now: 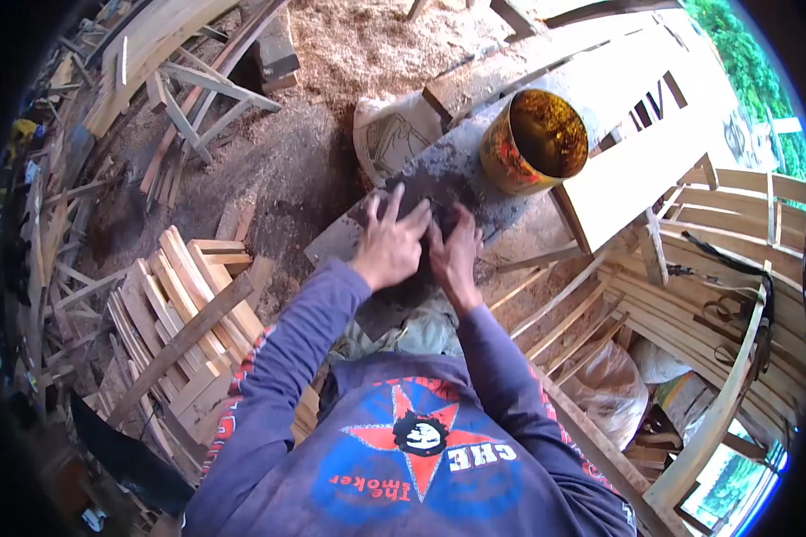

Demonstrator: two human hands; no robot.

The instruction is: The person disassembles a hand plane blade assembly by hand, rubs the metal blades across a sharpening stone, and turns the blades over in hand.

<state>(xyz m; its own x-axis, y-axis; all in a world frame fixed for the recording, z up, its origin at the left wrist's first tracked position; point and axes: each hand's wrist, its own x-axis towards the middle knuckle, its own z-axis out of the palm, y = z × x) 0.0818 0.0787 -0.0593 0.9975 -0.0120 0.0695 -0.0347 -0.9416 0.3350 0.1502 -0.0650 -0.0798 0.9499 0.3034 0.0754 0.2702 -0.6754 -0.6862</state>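
Note:
Both of my hands rest close together on a dark, stained patch of a grey board. My left hand (392,243) has its fingers spread, its fingertips on the dark surface (412,192). Beside it, my right hand (457,255) has its fingers bent, with the tips near those of my left hand. Whether anything small lies between the right fingers is hidden. Just beyond my right hand, an open-topped round can (501,157), yellow-brown inside with red and yellow outside, stands on the grey board (331,242).
Wood slats (175,300) are stacked at the left, near a small wooden frame (208,94). Sawdust (367,45) covers the ground ahead. A pale board (640,192) lies right of the can. Slatted wooden framing (725,259) and plastic bags (604,385) are at the right.

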